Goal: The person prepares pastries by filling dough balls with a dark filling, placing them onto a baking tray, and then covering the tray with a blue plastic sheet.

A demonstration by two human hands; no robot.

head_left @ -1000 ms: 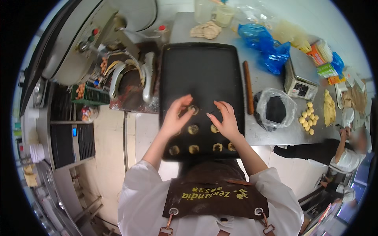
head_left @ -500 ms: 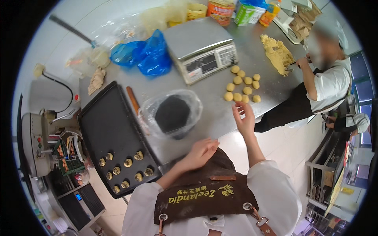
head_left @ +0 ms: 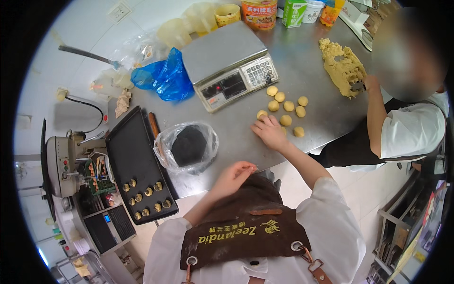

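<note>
Beyond the table's front edge, my right hand (head_left: 272,134) closes its fingertips on a round yellow dough ball (head_left: 261,114). Several more dough balls (head_left: 287,119) lie loose around it, one partly covered by the hand. In front of my apron, my left hand (head_left: 232,180) is held with fingers curled together; its inside is hidden, so I cannot tell whether it holds anything. Left of centre stands a round container lined with a clear plastic bag (head_left: 210,142), with a dark fill (head_left: 188,146) inside. Dough balls with dark tops (head_left: 148,191) sit on the near end of a black baking tray (head_left: 137,142).
A digital scale (head_left: 231,61) stands behind the dough balls, a blue plastic bag (head_left: 165,78) beside it. A rolling pin (head_left: 153,124) lies by the tray. At right, a co-worker's hand (head_left: 373,87) works at a dough mass (head_left: 343,66). Tubs (head_left: 259,14) line the back.
My right hand has moved forward and left onto a dough ball. My left hand's fingers have curled more. The whole view has shifted, and the co-worker appears closer.
</note>
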